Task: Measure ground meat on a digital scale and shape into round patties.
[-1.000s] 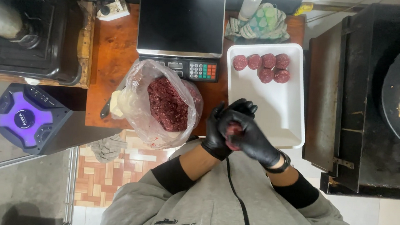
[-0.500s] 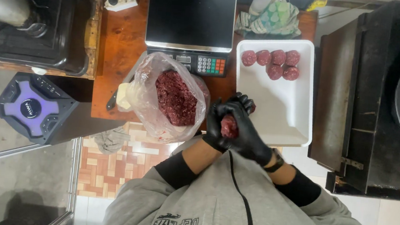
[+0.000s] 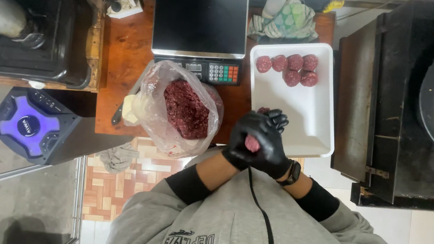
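On a wooden bench (image 3: pixel 126 63), both gloved hands (image 3: pixel 257 140) cup 1 meat lump (image 3: pixel 252 143) at the tray's (image 3: pixel 300 118) 7 o'clock corner. Even pressure should round it like the 5 balls (image 3: pixel 288 68) at 12 o'clock; the mince bag (image 3: pixel 182 109) sits at 9 o'clock.

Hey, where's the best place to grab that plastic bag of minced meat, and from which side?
Probably by the loose rim of the clear plastic bag, coming from above. The mouth lies open, spread around the minced meat, so gathering the slack film likely keeps it from spilling.
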